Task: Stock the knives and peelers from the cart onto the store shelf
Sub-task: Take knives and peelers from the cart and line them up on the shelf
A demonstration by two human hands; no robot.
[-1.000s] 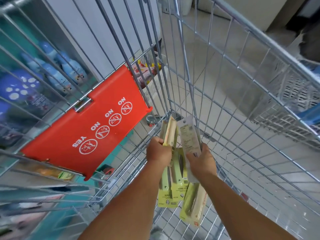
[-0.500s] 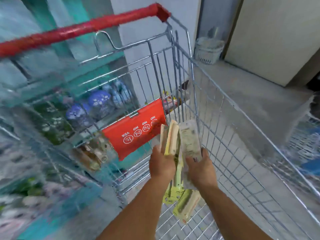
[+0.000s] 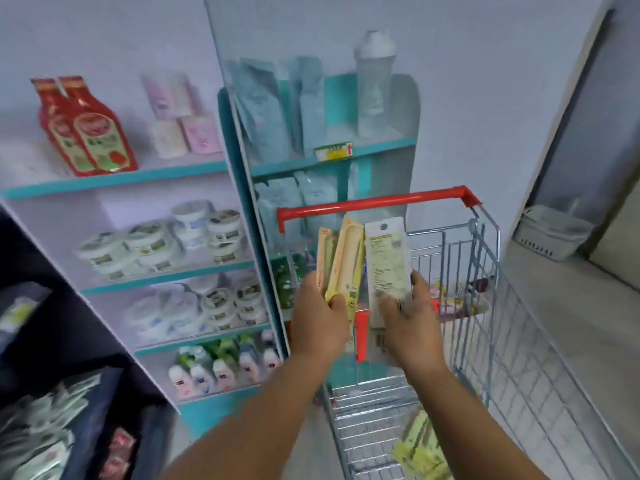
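- Two bare forearms, entering from the bottom edge, no sleeve visible on either.
- Left hand (image 3: 320,317) bare: no glove, ring or watch visible.
- Right hand (image 3: 408,323) likewise bare, wrist without band or bracelet.
- Fingers (image 3: 420,289) uncovered, nails too blurred to make out.
- No clothing visible anywhere; nothing of the person beyond arms and hands in view.

top shelf (image 3: 180,168): gap right of ketchup bottles (image 3: 86,129) | cart handle (image 3: 374,202) ahead

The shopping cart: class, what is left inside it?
In the cart, yellow-green packs lie on the wire floor; colourful items sit near the handle. The forearms hide part of the floor.
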